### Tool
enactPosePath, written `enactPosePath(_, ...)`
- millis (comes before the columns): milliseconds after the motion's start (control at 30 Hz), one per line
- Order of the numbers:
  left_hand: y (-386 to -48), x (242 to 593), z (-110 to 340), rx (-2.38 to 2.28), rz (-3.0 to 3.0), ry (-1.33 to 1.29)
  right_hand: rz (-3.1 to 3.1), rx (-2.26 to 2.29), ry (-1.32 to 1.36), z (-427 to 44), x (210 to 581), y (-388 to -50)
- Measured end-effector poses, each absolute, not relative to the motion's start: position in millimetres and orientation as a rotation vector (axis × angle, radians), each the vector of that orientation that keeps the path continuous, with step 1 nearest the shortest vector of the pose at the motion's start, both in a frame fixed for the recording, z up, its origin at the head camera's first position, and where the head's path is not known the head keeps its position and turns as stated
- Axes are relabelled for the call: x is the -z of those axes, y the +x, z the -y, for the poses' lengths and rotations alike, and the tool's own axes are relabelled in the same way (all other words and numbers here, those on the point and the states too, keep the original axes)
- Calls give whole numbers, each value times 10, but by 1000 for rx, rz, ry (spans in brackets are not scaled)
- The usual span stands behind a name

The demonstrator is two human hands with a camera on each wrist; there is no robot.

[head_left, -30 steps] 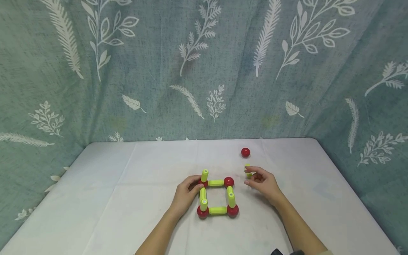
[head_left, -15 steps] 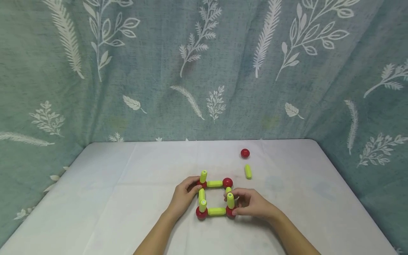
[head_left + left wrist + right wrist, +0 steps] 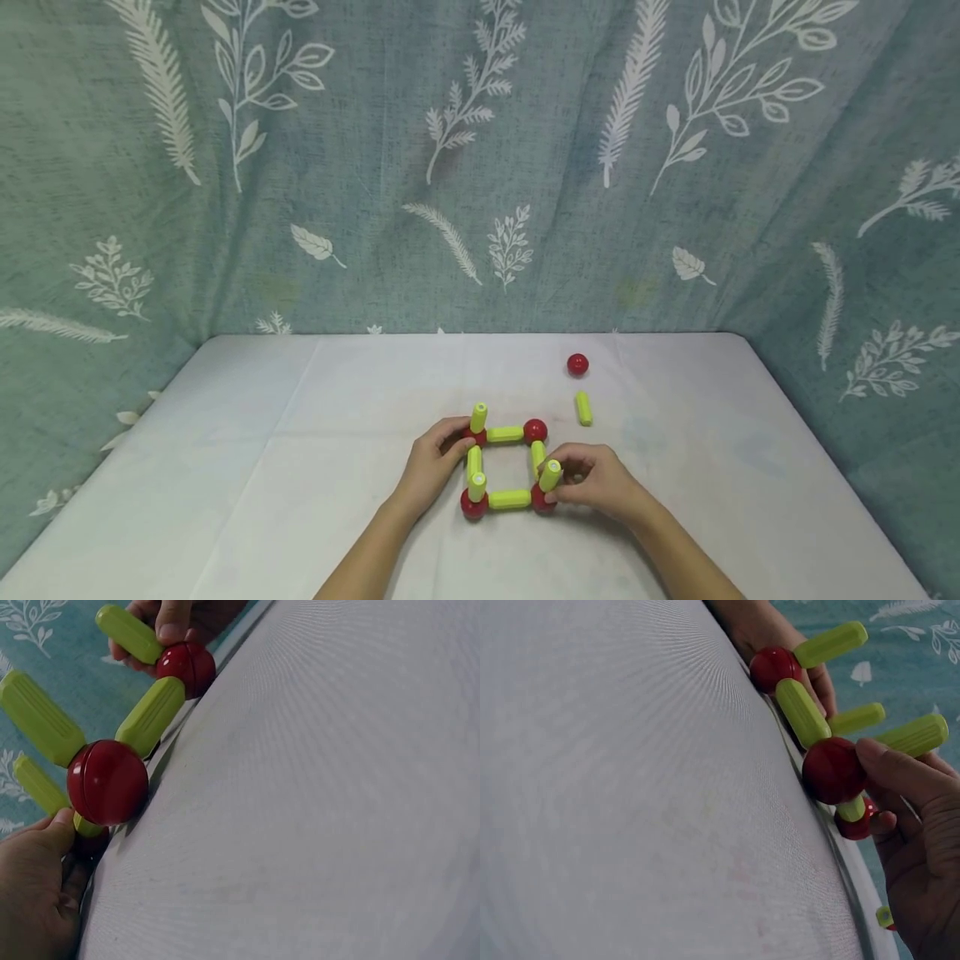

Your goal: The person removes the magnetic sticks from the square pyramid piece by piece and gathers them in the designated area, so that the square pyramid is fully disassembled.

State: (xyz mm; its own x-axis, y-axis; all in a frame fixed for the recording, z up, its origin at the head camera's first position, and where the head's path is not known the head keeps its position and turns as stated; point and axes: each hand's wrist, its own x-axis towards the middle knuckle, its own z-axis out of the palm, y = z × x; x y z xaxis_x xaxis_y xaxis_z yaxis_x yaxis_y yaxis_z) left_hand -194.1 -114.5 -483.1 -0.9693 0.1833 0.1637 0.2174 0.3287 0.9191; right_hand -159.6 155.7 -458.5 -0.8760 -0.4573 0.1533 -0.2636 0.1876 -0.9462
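Observation:
A square of yellow-green magnetic rods and red balls lies on the table, its front rod (image 3: 510, 500) joining two balls. My left hand (image 3: 433, 458) grips the back left ball (image 3: 476, 437), where an upright rod (image 3: 479, 417) stands. At the front left ball (image 3: 474, 505) another rod (image 3: 477, 487) points up. My right hand (image 3: 600, 482) holds the front right ball (image 3: 834, 771), the thumb (image 3: 889, 761) pressed on it by the foot of a tilted upright rod (image 3: 551, 475). The back right ball (image 3: 535, 431) bears no upright rod.
A loose yellow-green rod (image 3: 583, 408) lies behind the square to the right. Farther back is a loose red ball (image 3: 577, 365). A white cloth covers the table (image 3: 337, 467), and a leaf-patterned curtain (image 3: 360, 167) rises behind it.
My right hand has come from beside the loose rod to the front right ball. The upright rod there now leans rightward. My left hand keeps its hold.

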Motion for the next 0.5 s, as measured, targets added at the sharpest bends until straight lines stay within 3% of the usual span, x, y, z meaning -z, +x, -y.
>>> enactPosePath(500,-1927,4806,1133,1761,2542,-357,-2162,2027,-541,-1597,4575,-1666)
